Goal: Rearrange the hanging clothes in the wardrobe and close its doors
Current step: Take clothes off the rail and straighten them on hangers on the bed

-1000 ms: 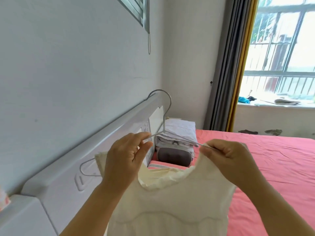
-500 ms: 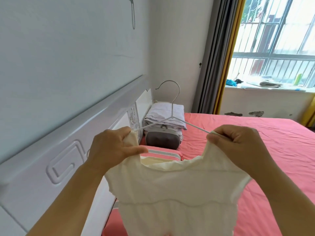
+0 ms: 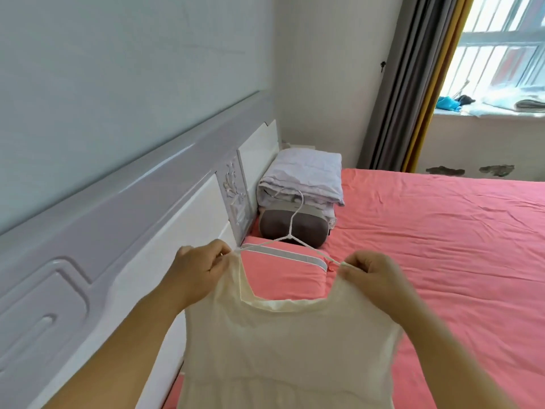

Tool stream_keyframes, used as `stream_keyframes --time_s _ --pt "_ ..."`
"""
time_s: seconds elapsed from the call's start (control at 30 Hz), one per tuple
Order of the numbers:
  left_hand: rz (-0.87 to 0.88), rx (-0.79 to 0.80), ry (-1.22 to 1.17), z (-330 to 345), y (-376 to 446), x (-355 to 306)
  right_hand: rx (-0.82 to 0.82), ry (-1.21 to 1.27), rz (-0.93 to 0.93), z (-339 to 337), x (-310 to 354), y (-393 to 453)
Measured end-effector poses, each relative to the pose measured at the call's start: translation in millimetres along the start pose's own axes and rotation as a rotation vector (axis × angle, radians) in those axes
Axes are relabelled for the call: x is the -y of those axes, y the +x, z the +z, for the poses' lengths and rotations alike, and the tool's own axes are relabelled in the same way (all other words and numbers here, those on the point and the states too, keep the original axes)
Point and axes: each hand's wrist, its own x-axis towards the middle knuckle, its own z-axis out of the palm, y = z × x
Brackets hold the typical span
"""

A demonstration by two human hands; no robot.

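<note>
Cream soft cotton top point(image 3: 290, 343), likely light and limp, hangs on thin white wire hanger point(image 3: 290, 231); left hand point(image 3: 197, 274) and right hand point(image 3: 370, 276) pinch its shoulders, the best hold.

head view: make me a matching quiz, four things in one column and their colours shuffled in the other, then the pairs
Things:
1. garment
2. bed sheet
3. cushion
4. folded quilt

Colours:
A. pale lilac white
B. cream
C. grey brown
D. coral pink

Pairs: 1-B, 2-D, 3-C, 4-A
</note>
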Motion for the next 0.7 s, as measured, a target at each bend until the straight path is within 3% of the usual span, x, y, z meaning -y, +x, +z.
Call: stream_keyframes --time_s 0.2,0.47,0.63,0.7 --pt "-0.213 0.033 0.079 113.6 58.4 47.2 0.102 0.063 0.119 71.3 -107.3 73.8" --pt "-0.214 0.075 0.367 217.4 112.1 104.1 0.303 0.050 0.174 141.8 -209.4 142.4" --pt "-0.269 0.262 0.471 252.8 120.1 125.7 0.375 -0.141 0.148 173.3 -240.5 165.0" --pt "-0.312 0.342 0.496 257.4 118.8 130.1 0.383 -0.107 0.157 183.4 -246.8 166.8"
